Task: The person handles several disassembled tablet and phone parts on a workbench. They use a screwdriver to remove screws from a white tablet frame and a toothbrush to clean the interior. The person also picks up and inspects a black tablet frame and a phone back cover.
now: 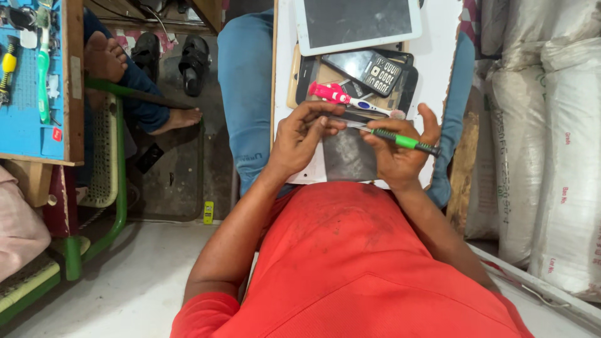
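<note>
Over the near edge of the white board on the lap, the left hand clamps the phone steady, while the right hand pinches a green screwdriver flat against it, tip working inward.

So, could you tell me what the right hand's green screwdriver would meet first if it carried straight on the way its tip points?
The right hand aims the green screwdriver leftward at the left hand. Its tip would probably meet the left hand's fingers first, or the small part they pinch; depth is unclear.
</note>
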